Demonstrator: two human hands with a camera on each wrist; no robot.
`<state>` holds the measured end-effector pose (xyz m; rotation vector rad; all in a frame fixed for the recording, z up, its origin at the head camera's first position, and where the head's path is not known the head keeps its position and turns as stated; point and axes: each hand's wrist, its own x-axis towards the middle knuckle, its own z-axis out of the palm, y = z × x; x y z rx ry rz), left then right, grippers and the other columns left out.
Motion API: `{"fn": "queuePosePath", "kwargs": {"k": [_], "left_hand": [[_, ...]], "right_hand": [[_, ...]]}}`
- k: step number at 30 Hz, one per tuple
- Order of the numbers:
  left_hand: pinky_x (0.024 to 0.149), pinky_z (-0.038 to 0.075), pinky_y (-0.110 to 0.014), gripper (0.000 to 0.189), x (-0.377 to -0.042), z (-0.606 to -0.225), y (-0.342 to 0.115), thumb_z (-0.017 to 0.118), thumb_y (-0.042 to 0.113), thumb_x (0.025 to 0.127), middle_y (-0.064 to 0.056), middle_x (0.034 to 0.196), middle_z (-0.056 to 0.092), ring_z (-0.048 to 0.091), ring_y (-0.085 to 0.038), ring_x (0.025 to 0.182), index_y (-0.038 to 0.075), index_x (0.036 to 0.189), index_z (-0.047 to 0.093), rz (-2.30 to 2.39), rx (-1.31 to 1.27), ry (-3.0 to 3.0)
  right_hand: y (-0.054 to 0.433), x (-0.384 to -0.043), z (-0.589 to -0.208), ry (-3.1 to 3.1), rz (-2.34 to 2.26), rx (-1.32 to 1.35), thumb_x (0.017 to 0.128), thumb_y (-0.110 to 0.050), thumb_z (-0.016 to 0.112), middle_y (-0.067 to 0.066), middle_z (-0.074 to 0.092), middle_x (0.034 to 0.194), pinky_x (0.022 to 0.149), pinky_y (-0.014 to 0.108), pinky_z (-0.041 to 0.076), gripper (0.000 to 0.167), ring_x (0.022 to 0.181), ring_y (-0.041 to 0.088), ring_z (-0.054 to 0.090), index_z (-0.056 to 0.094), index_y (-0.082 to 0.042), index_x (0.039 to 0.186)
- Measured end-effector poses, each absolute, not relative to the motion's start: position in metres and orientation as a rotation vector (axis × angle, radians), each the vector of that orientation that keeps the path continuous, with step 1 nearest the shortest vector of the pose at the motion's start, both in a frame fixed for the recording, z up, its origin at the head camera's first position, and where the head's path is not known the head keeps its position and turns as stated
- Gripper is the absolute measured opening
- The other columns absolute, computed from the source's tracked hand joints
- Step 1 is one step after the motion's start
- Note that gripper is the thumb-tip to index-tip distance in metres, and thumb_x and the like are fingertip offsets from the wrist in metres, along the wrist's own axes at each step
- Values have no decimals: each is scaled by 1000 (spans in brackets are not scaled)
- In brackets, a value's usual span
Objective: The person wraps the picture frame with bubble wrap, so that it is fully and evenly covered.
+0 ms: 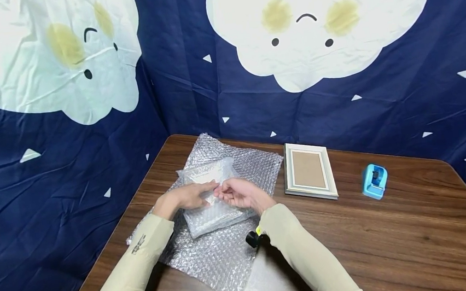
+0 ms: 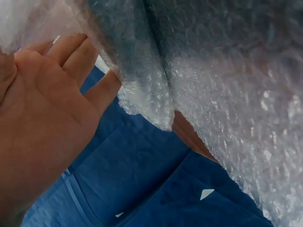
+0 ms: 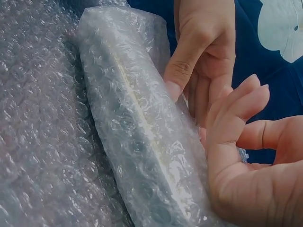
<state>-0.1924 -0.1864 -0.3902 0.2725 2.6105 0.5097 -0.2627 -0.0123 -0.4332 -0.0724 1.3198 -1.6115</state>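
A flat rectangular package in bubble wrap [image 1: 212,219] lies on a larger spread sheet of bubble wrap [image 1: 222,262]. Through its layers a pale straight edge shows in the right wrist view. My left hand [image 1: 185,197] rests on the package with its fingers extended, and its thumb [image 3: 174,90] touches the wrap. Facing it, my right hand [image 1: 239,192] has bent fingers, their tips close to the left fingertips over the package's upper face. I cannot tell whether the right fingers pinch anything.
To the right of the wrap lies a picture frame [image 1: 330,174] with a cream border and brown centre. Farther right stands a blue tape dispenser [image 1: 374,182]. The wooden table [image 1: 410,227] meets dark blue cloud-print curtains [image 1: 186,89] at its back and left.
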Motion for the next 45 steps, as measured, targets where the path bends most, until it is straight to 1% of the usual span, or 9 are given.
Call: {"fn": "queuePosePath", "kwargs": {"k": [10, 16, 21, 24, 28, 32, 37, 40, 45], "left_hand": [[115, 23, -52, 63, -197, -388, -181, 65, 14, 88, -15, 155, 27, 30, -38, 140, 10, 146, 39, 419, 289, 2611], [116, 23, -51, 64, -201, -385, -174, 67, 14, 86, -14, 155, 28, 29, -38, 140, 9, 144, 42, 353, 262, 2598], [117, 21, -51, 64, -202, -385, -171, 69, 15, 85, -10, 156, 28, 28, -37, 141, 13, 144, 43, 354, 213, 2586], [116, 21, -51, 65, -202, -386, -171, 69, 15, 85, -9, 156, 27, 28, -37, 141, 14, 144, 42, 348, 207, 2582], [116, 21, -51, 64, -203, -387, -173, 67, 15, 87, -11, 156, 26, 27, -37, 141, 12, 145, 41, 329, 231, 2578], [116, 22, -50, 62, -202, -387, -174, 66, 16, 88, -12, 156, 25, 27, -38, 141, 11, 145, 41, 304, 249, 2573], [116, 22, -52, 63, -201, -385, -174, 65, 18, 89, -9, 157, 24, 27, -38, 141, 15, 146, 39, 279, 225, 2568], [115, 23, -53, 63, -202, -385, -174, 65, 18, 89, -8, 157, 25, 28, -38, 141, 18, 146, 39, 273, 227, 2577], [116, 23, -52, 61, -204, -388, -175, 65, 17, 89, -7, 157, 26, 28, -36, 141, 19, 145, 42, 296, 234, 2575]], "right_hand": [[-13, -263, -432, 1332, -1618, -48, 87, 1, 38, 5, 67, 73, 51, 10, 47, 24, 55, 4, 59, 60, 6, 95], [-13, -264, -430, 1304, -1659, 30, 89, 2, 40, 10, 68, 73, 59, 13, 53, 24, 62, 10, 66, 58, 11, 102], [-10, -265, -429, 1261, -1665, 16, 91, 1, 39, 14, 68, 71, 63, 14, 55, 20, 63, 14, 69, 56, 11, 96], [-7, -264, -426, 1271, -1582, -57, 94, -3, 38, 15, 69, 72, 63, 13, 54, 26, 65, 14, 70, 57, 14, 102], [0, -262, -418, 1588, -1448, -257, 93, -8, 42, 9, 68, 74, 57, 13, 53, 31, 63, 8, 65, 61, 12, 107], [10, -260, -417, 2269, -1234, -699, 91, -10, 49, 4, 67, 76, 58, 20, 49, 25, 60, 8, 56, 68, 0, 104], [17, -250, -428, 2678, -789, -1307, 90, -8, 53, 4, 65, 88, 77, 35, 52, 38, 76, 16, 57, 62, -12, 127], [19, -243, -434, 2716, -639, -1502, 89, -8, 54, 3, 61, 94, 83, 36, 50, 46, 86, 17, 54, 57, -19, 134], [22, -233, -438, 2787, -492, -1611, 87, -10, 58, 3, 57, 97, 82, 32, 47, 54, 88, 17, 50, 51, -25, 139]]}}
